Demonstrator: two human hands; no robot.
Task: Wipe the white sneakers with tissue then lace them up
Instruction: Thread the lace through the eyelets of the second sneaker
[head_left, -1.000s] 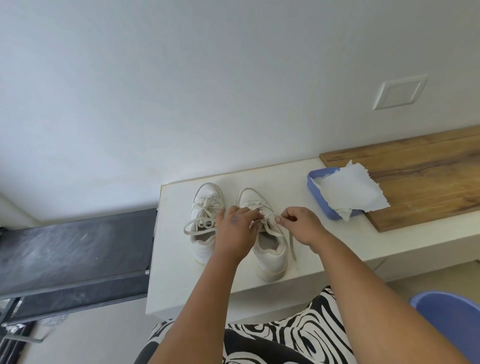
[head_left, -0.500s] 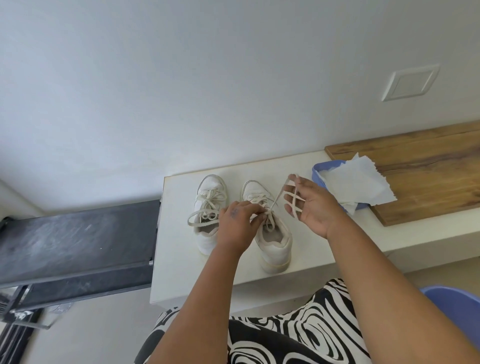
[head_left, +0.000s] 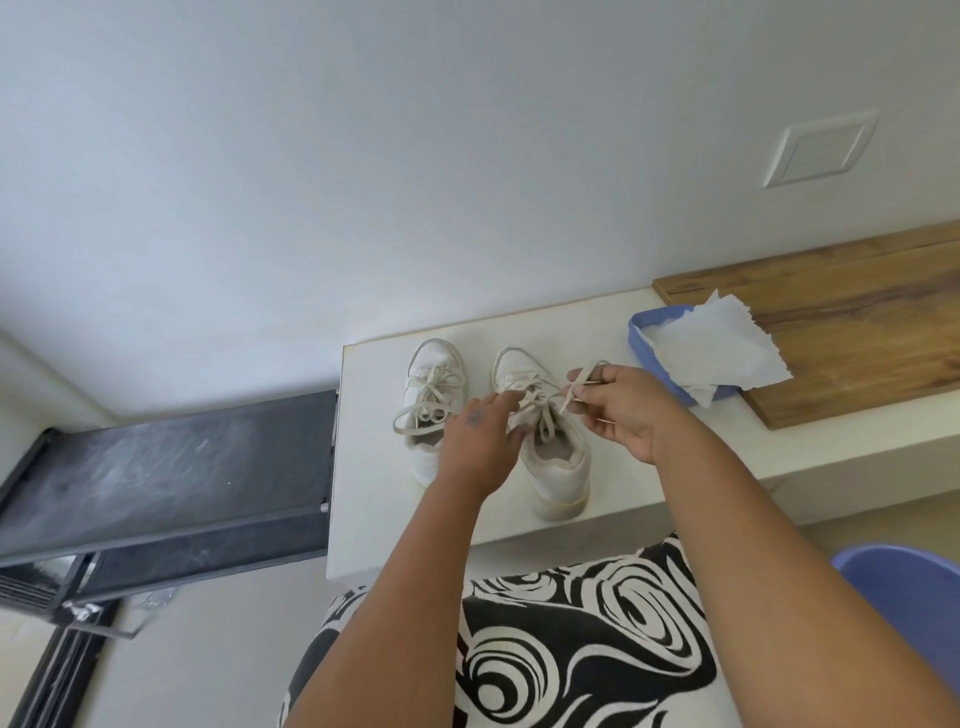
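Two white sneakers stand side by side on the white bench (head_left: 374, 499), toes toward the wall. The left sneaker (head_left: 429, 384) has loose cream laces looped over its top. Over the tongue of the right sneaker (head_left: 558, 467), my left hand (head_left: 483, 441) pinches the lace (head_left: 545, 415). My right hand (head_left: 621, 410) holds the other lace end in a loop, lifted just right of the shoe. A white tissue (head_left: 711, 348) lies draped over a blue tray (head_left: 640, 332) to the right.
A wooden board (head_left: 857, 322) covers the bench's right part, under the tray's far side. A dark flat platform (head_left: 166, 467) sits lower to the left. A blue basin (head_left: 909, 597) is at the lower right. My patterned lap fills the bottom.
My right hand pulled the lace end out to the right and lifted it, then came back closer to the shoe. My left hand stayed on the right sneaker's laces.
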